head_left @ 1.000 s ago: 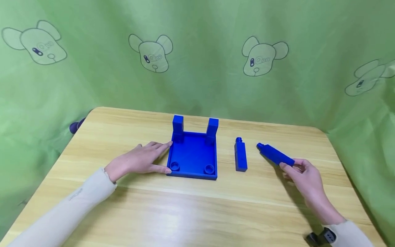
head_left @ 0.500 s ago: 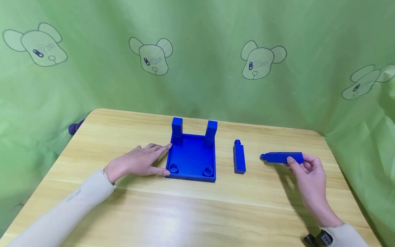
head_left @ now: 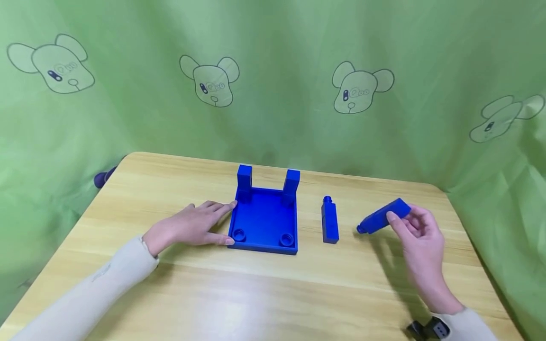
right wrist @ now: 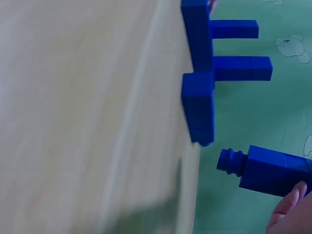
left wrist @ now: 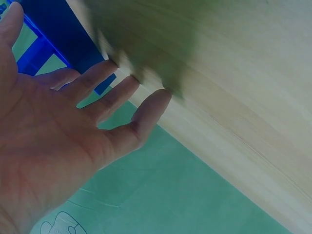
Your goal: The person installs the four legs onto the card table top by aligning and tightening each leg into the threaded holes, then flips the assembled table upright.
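A square blue tray-like tabletop (head_left: pixel 264 218) lies on the table with two blue legs (head_left: pixel 244 177) standing at its far corners. Round sockets (head_left: pixel 286 239) mark its two near corners. My left hand (head_left: pixel 192 225) rests at its left side, fingers extended, thumb at the near left corner and index fingertip on the side wall. On the right, my right hand (head_left: pixel 422 241) pinches another blue leg (head_left: pixel 381 218) by its plain end, thumb on the near face. Its threaded end (right wrist: pixel 231 162) points left and down. A loose blue leg (head_left: pixel 330 222) lies between tabletop and right hand, threaded end away from me.
The wooden table (head_left: pixel 239 293) ends at a far edge right behind the standing legs. A green curtain (head_left: pixel 281 128) with mouse-head drawings hangs behind and around it. Something dark and rounded (head_left: pixel 101 179) shows past the table's left edge.
The held leg has turned in my right hand, its plain end swinging away from me and up, its threaded end now lower. The left hand and tabletop keep their place.
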`<state>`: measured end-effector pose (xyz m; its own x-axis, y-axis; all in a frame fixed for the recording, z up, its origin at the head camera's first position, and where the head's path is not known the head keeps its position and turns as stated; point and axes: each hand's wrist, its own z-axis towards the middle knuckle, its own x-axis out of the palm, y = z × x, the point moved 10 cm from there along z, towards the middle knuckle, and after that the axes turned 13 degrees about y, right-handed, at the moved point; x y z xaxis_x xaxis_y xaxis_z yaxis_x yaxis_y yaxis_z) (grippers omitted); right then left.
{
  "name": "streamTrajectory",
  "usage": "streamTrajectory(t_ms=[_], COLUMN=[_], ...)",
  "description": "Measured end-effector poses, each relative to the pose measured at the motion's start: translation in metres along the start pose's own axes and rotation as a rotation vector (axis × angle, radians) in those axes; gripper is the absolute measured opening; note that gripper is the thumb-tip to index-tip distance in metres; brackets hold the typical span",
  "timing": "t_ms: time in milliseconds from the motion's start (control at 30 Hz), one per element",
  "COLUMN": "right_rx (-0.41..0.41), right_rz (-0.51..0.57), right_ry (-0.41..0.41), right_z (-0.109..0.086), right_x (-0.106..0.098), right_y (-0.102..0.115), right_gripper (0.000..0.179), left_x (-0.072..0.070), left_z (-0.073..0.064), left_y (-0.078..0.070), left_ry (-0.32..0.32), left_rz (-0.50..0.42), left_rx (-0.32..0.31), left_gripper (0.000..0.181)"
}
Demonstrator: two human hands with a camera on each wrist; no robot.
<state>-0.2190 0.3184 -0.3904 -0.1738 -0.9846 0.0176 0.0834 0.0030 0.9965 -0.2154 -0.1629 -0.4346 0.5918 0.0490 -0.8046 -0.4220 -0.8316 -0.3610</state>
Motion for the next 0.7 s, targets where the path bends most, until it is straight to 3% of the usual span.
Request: streamTrajectory(t_ms=[233,500,700], right_rx=[-0.083,-0.165,-0.200], right_rz=[-0.068,-0.082,-0.063], right_ry=[0.077,0.176,0.243], right_z=[-0.003,-0.007,-0.009], right_x=[0.032,0.071,0.100], right_y=[0.017,0.038,0.041], right_gripper=[0.030,0.031,0.029], left_x=[0.000,0.001,0.000], left_z=[-0.002,-0.003,-0.002], left_y=[0.000,-0.001,-0.001], left_ry=[-0.014,-0.017,-0.013], left_rz=[-0.011,-0.012,-0.006], left_rx=[0.007,0.015,0.012], left_gripper=[0.105,0.104,0.104])
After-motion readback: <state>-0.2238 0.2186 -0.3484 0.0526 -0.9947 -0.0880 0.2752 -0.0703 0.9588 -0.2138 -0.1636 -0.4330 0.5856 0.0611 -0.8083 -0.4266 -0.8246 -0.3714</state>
